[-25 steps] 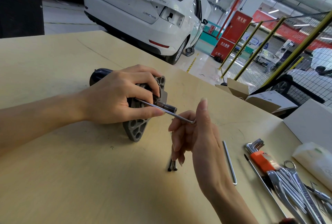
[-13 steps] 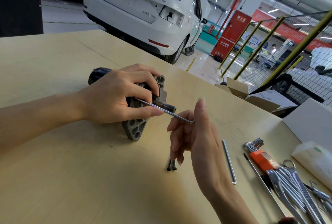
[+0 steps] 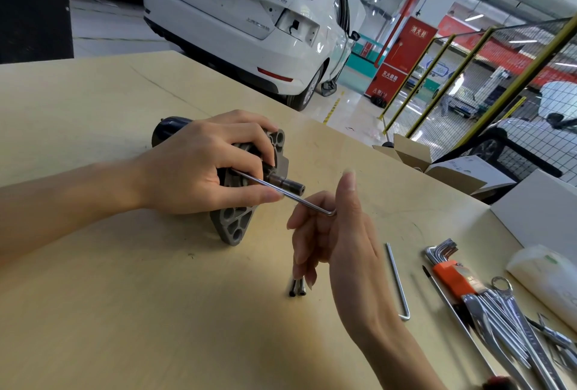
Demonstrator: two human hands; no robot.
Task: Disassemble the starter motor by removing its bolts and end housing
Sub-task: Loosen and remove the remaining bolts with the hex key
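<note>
On the pale worktop, nearest the camera, two removed bolts lay side by side, partly behind the right hand. That hand's grip pinched the bent end of one hex key, thumb raised. To the right lay a second loose hex key, an orange-holdered key set and a bunch of spanners. Farther off, the left hand gripped the one starter motor, lying on its side, fingers curled over its end housing. Beyond stood one white car.
</note>
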